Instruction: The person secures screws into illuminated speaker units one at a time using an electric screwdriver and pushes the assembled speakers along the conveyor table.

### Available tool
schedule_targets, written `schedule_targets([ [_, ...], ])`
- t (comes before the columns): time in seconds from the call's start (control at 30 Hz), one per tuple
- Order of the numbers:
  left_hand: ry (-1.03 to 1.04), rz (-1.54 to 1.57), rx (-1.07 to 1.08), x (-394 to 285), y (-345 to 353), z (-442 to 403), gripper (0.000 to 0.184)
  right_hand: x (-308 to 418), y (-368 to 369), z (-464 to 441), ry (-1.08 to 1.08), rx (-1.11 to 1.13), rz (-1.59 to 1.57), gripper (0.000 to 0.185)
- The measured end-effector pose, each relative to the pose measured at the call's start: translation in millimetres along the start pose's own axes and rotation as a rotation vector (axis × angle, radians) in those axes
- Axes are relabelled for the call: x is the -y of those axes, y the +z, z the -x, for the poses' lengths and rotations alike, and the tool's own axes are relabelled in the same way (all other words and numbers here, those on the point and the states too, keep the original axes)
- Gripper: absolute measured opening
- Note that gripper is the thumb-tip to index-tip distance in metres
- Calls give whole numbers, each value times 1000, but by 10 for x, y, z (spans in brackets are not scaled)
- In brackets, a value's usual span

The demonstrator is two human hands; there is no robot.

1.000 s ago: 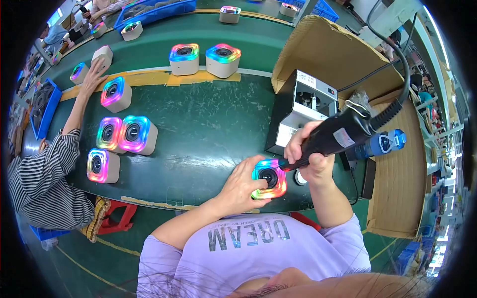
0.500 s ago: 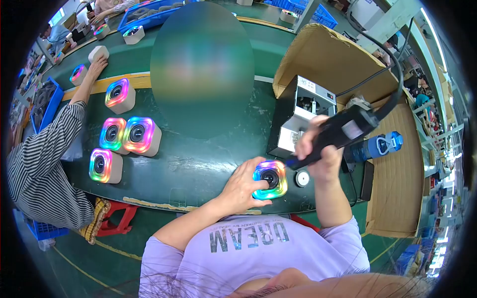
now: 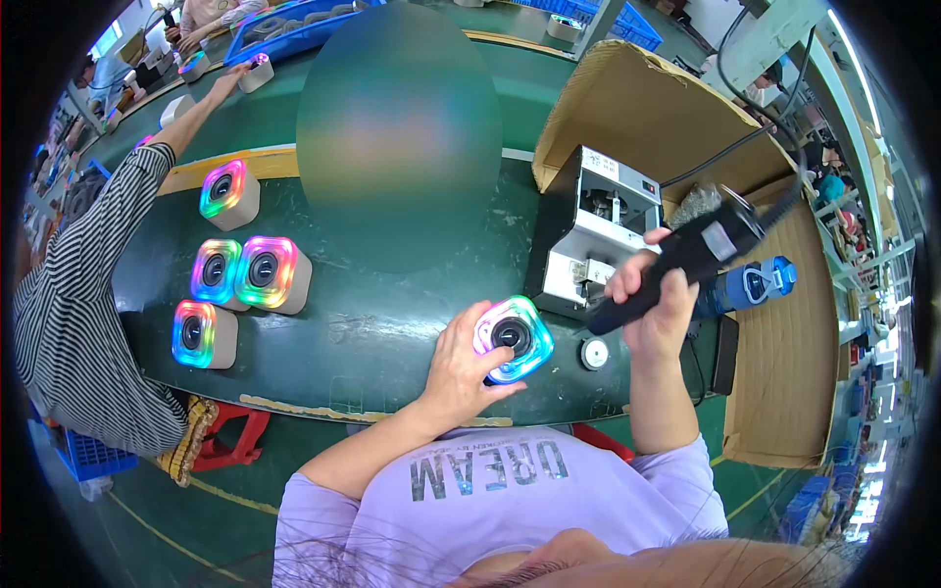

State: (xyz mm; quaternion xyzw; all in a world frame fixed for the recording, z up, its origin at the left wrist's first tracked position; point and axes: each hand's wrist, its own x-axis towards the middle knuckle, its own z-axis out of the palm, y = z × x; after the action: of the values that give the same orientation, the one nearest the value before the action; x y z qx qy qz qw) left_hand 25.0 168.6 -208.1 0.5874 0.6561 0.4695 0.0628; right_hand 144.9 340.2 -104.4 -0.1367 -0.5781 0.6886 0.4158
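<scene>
Fingers of the left hand (image 3: 457,370) are wrapped around the far-left side of a lit cube (image 3: 537,345), thumb laid across its glowing face to the edge of the black round centre. Cube is held near the table's near edge, face up and turned slightly; whether its base touches the table (image 3: 392,338) can't be told. Black corded tool (image 3: 676,272) is gripped in the right hand (image 3: 659,306), nose pointed down-left, apart from the cube, just far of a small white disc (image 3: 594,354). For good handling: cube should be gripped by its sides, with thumb pressure kept on the rim, since the centre could be marked. Tool nose is best kept off the lit face while the cube is being angled. Cord (image 3: 787,191) should be left slack and clear of the blue bottle (image 3: 737,290). Disc shouldn't be knocked.
</scene>
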Motion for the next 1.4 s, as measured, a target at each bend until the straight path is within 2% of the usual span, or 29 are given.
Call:
schedule_targets([
  [0.07,-6,7,-1,3,12,7,38,-23,10,115,-58,57,-74,59],
  [0.17,-4,17,-1,4,11,-4,38,-10,158,234,-179,90,-43,61],
  [0.27,-7,22,1,2,10,-6,38,-68,234,289,-211,129,-5,59],
  [0.33,-11,23,1,1,10,-9,38,-113,277,286,-200,121,-33,56],
  [0.43,-22,38,11,-11,0,-11,38,-157,270,247,-87,244,-124,53],
  [0.57,-20,36,37,-32,-48,-44,46,-166,273,176,-27,403,-69,52],
  [0.7,-57,-21,124,-24,-179,-96,55,-158,188,141,0,417,-164,56],
  [0.73,-55,-24,119,-2,-210,-101,55,-166,141,137,-38,359,-177,58],
  [0.8,-93,-17,307,36,-263,-93,52,-63,-4,52,-120,209,-67,60],
  [0.87,-136,5,346,33,-285,-98,49,49,-55,-61,-239,41,61,60],
  [0.97,-61,15,236,-8,-194,-107,43,47,-107,-172,-299,-39,110,55],
  [1.03,33,-39,13,-23,-90,-105,36,-37,-105,-195,-278,-62,109,52],
  [1.13,-75,15,-26,-3,0,-64,34,-70,-133,-186,-169,-22,95,51],
  [1.17,-56,-38,-37,-13,-13,-69,43,-62,-118,-150,-165,-22,94,51],
  [1.27,-70,-21,-51,36,-11,-40,53,-31,-27,-6,-68,-33,53,57],
  [1.33,-91,-11,-44,22,-19,-42,58,-41,8,100,-120,2,-81,59],
  [1.4,-103,-4,-39,22,-18,-48,63,-38,112,205,-191,-1,-76,63],
])
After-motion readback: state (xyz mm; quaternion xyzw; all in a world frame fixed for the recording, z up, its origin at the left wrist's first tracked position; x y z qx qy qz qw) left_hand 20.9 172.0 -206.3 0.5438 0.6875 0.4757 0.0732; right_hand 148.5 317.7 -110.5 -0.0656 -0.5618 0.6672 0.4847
